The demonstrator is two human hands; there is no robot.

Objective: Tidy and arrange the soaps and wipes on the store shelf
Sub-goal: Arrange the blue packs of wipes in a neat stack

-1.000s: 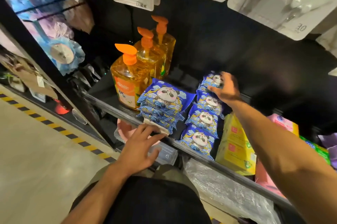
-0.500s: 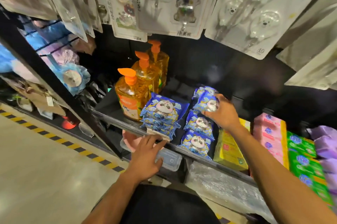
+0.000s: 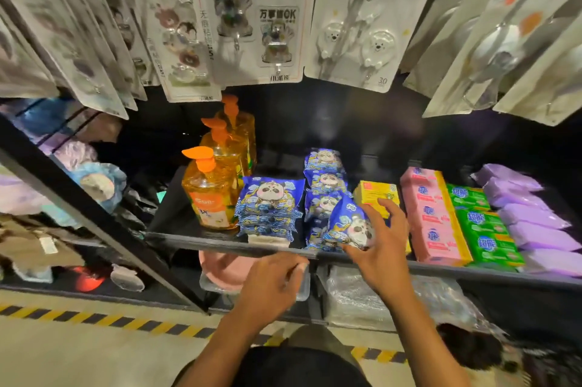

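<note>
1. At the front of the shelf (image 3: pixel 201 241), the right hand (image 3: pixel 382 249) is gripping a blue panda wipes pack (image 3: pixel 348 226), thumb and fingers curling round it, over the row of matching packs (image 3: pixel 324 180).
2. The left hand (image 3: pixel 271 287) is resting at the shelf's front edge, with its fingers seemingly lying close together, though blur is hiding the detail.
3. A stack of wipes (image 3: pixel 271 207) is sitting just beside the orange soap bottles (image 3: pixel 209 194).
4. Yellow boxes (image 3: pixel 376 193), pink soap bars (image 3: pixel 431 219), green soap bars (image 3: pixel 482 229) and purple packs (image 3: pixel 529 219) are lining the right side.
</note>
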